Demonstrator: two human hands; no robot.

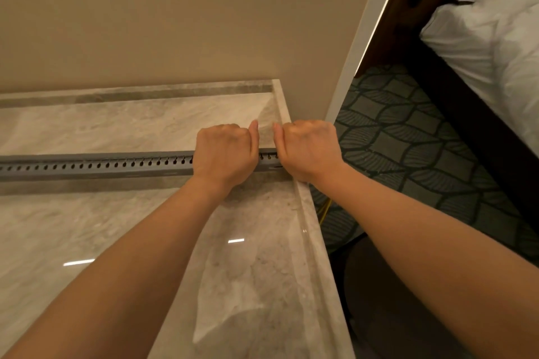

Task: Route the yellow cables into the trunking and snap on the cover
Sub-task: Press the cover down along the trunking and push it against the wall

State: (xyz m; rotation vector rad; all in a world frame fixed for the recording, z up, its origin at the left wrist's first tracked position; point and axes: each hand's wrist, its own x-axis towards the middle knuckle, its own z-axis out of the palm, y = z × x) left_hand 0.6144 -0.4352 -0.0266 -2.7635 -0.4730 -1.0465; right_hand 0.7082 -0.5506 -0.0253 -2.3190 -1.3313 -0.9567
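A long grey slotted trunking [96, 165] lies across the marble counter [122, 236], running from the left edge to the counter's right edge. My left hand [223, 153] is curled over the trunking near its right end, thumb pointing up. My right hand [309, 150] is curled over the very end of the trunking at the counter's edge, thumb also up. A short piece of grey trunking shows between the two hands. A bit of yellow cable [324, 211] hangs below the counter edge, under my right forearm. The cables inside the trunking are hidden.
A beige wall [175, 23] stands behind the counter. To the right the counter ends at a white door frame [361, 46], with patterned green carpet [408, 131] and a bed with white bedding [495, 38] beyond.
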